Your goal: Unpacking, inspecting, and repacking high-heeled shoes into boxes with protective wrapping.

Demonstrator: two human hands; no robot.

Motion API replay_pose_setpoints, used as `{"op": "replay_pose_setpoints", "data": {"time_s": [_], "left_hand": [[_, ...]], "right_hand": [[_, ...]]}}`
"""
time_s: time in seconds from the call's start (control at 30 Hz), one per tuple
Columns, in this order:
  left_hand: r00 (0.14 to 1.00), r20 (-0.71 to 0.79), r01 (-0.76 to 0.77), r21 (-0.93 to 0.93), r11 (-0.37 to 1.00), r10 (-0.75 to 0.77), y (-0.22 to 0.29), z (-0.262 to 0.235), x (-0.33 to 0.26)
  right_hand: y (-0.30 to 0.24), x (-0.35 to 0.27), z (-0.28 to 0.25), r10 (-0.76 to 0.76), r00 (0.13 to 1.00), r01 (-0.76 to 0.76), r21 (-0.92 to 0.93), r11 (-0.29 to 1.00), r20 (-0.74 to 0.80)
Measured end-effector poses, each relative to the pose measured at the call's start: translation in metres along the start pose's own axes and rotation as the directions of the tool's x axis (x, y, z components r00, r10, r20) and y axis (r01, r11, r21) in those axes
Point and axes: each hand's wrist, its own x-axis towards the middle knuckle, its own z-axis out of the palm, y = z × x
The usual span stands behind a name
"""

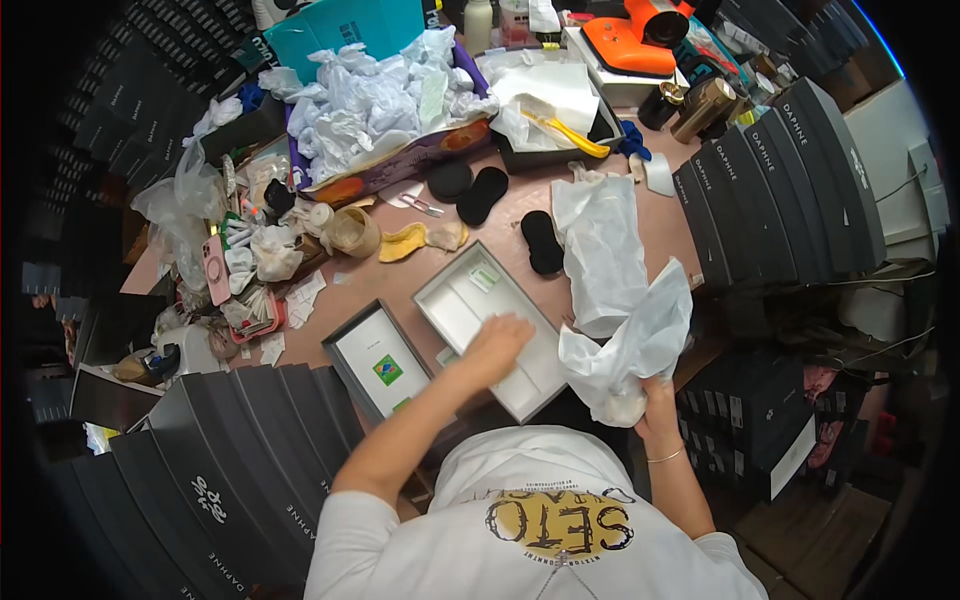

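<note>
The left hand (497, 338) lies flat, fingers released, inside the open white box (490, 330) on the bench (660, 225). The right hand (655, 400) clenches crumpled tissue paper (630, 345) beside it; the box looks not yet filled.

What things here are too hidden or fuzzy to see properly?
Head view only:
- Open grey box: the part under the left hand is hidden.
- Right hand: its fingers are buried in white tissue paper.
- Clutter at the table's left: too small to tell.
</note>
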Motion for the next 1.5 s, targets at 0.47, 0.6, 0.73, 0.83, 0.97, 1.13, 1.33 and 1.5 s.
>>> {"op": "replay_pose_setpoints", "data": {"time_s": [0.47, 0.6, 0.73, 0.83, 0.97, 1.13, 1.33, 1.5], "left_hand": [[0.975, -0.042, -0.206, 0.185, 0.961, 0.217, -0.074, 0.020, 0.047], [0.983, -0.157, -0.110, -0.088, 0.990, 0.095, -0.078, 0.004, 0.055], [0.992, -0.118, -0.053, -0.120, 0.991, 0.038, -0.069, -0.016, 0.076], [0.991, -0.106, -0.087, -0.015, 0.996, 0.085, -0.050, -0.036, 0.077], [0.991, 0.001, -0.128, 0.213, 0.969, 0.131, -0.060, -0.008, 0.052], [0.999, 0.044, 0.011, 0.312, 0.950, -0.026, -0.047, 0.006, 0.008], [0.940, -0.340, -0.107, -0.244, 0.964, 0.018, -0.007, -0.032, 0.026], [0.889, 0.136, 0.011, -0.961, -0.276, -0.437, -0.003, -0.038, 0.078]], "right_hand": [[-0.057, 0.018, 0.007, 0.392, 0.886, -0.258, -0.441, 0.860, 0.246], [-0.067, 0.041, 0.033, 0.700, 0.552, -0.050, -0.820, 0.571, 0.453], [-0.017, 0.065, 0.086, 0.704, 0.589, 0.371, -0.907, 0.200, 0.396], [0.073, 0.094, 0.100, 0.429, 0.826, 0.447, -0.889, -0.100, 0.366], [0.128, 0.095, 0.073, 0.215, 0.805, 0.586, -0.799, -0.139, 0.553], [-0.035, 0.042, 0.078, -0.125, 0.831, 0.511, -0.832, -0.214, 0.542], [0.004, 0.130, -0.067, -0.430, 0.890, 0.249, -0.952, 0.178, 0.153], [-0.105, 0.160, 0.052, -0.480, 0.850, 0.411, -0.844, 0.345, 0.218]]}}
